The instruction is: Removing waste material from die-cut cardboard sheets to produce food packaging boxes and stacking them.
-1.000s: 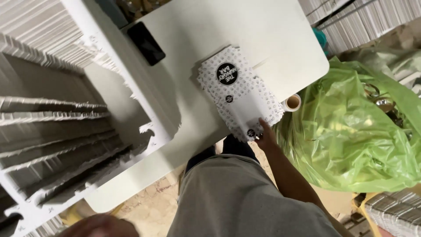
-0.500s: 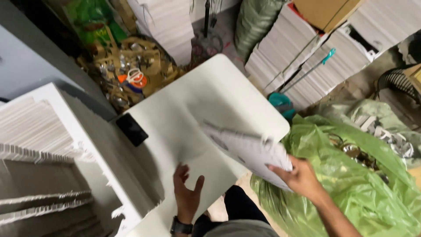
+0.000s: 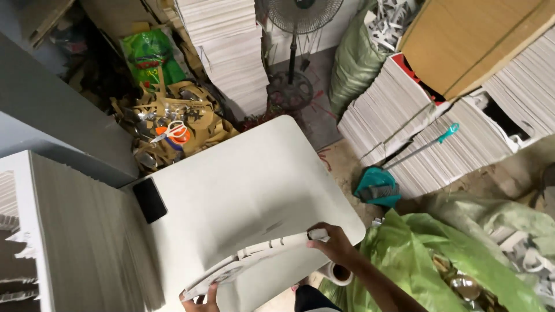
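White die-cut card sheet (image 3: 254, 263) over table (image 3: 243, 185), both hands' fingers clamped on its ends, green bag (image 3: 422, 260) holding scraps

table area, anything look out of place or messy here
The white table bears only a black phone; both hands, left and right, hold a flat die-cut card sheet edge-on. Oddest: orange-handled scissors lie in the heap of cardboard offcuts on the floor.

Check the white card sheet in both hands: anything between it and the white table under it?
Nothing visible. The right hand grips the card sheet at its right end, the left hand at its left end. The table beneath is bare; the black phone lies off to the left, the tape roll at the near edge.
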